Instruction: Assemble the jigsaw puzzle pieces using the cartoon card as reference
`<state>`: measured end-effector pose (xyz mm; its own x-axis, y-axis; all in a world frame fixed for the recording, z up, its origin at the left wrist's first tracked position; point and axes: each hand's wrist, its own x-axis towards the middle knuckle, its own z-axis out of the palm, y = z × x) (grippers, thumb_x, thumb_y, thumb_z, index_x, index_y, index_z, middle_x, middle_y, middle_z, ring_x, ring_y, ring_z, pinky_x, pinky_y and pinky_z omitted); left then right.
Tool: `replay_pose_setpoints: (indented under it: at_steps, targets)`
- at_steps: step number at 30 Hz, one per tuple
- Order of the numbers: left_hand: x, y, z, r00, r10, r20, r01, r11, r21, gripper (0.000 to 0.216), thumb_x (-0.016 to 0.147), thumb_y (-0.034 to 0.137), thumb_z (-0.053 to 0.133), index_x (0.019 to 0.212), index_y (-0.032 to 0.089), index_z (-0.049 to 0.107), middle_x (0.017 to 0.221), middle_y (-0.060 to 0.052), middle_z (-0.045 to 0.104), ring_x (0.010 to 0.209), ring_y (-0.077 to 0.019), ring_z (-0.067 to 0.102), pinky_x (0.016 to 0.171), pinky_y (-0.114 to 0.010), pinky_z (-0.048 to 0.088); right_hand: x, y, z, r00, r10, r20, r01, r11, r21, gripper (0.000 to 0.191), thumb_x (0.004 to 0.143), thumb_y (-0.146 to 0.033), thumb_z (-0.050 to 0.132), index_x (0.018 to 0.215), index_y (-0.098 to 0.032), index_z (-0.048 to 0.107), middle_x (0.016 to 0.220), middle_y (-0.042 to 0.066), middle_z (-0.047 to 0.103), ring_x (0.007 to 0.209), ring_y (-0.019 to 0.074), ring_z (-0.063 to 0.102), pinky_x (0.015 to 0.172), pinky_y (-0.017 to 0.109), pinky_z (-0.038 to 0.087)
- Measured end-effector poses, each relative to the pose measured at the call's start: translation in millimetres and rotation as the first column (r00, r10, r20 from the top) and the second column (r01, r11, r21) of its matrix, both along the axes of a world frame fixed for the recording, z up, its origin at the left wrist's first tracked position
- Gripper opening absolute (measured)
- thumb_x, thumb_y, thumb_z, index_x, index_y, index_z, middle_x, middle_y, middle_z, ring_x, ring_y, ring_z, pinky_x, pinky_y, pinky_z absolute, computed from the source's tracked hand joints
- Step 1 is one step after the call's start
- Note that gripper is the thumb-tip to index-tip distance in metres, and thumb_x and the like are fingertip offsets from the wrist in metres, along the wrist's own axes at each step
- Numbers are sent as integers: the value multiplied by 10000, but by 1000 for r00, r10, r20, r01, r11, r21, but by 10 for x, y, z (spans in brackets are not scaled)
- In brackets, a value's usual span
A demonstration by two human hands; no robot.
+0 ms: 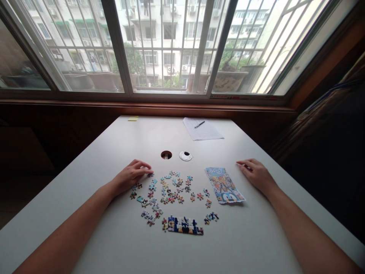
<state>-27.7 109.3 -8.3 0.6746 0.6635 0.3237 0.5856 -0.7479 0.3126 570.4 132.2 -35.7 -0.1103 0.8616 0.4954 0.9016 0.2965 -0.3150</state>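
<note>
My left hand (135,174) rests on the table left of the loose jigsaw pieces, its fingers a little apart. Its lower fingertip is at a small jigsaw piece (150,175), touching or just above it. To the right, my right hand (256,174) lies on the tabletop with fingers stretched out and nothing visible in them. A printed picture sheet (225,185) with a penguin and a crowded scene lies just left of that hand, apart from it. Nearest me sits a joined strip of dark-blue and white jigsaw pieces (185,225). Several loose jigsaw pieces (172,196) spread in clusters above it.
The white table (114,236) has a round cable hole (166,155), its white cover ring (185,155) beside it. Written paper sheets (211,133) with a pen (199,124) on top lie at the far edge. A yellow sticky note (133,118) is far left, below a barred window.
</note>
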Motion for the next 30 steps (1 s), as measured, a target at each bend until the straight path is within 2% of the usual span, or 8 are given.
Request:
replay_pose_setpoints:
  at_steps: [8, 15, 30]
  targets:
    - [18, 9, 24, 999, 13, 48, -13, 1000, -12, 274, 1045, 274, 508, 1224, 326, 709, 1232, -51, 681, 1144, -225, 543, 998, -389, 470, 15, 37, -50, 994, -11, 112, 4, 998, 62, 280, 945, -346, 527, 1056, -231, 757, 958, 87, 644, 854, 246, 637, 880, 426, 537]
    - [8, 43, 3, 996, -5, 87, 7, 1000, -31, 222, 1028, 303, 553, 1168, 293, 725, 1197, -58, 697, 1125, -216, 566, 997, -375, 461, 4, 23, -72, 984, -58, 168, 46, 996, 76, 304, 946, -336, 521, 1106, -196, 738, 959, 100, 626, 843, 255, 623, 893, 441, 535]
    - [-26, 101, 18, 993, 2, 117, 18, 985, -173, 179, 986, 369, 622, 1045, 233, 721, 1177, -60, 703, 1123, -218, 591, 1037, -374, 420, -12, -39, -43, 992, -43, 120, 38, 998, 49, 321, 949, -352, 516, 1132, -189, 723, 986, 98, 624, 858, 249, 643, 849, 400, 534]
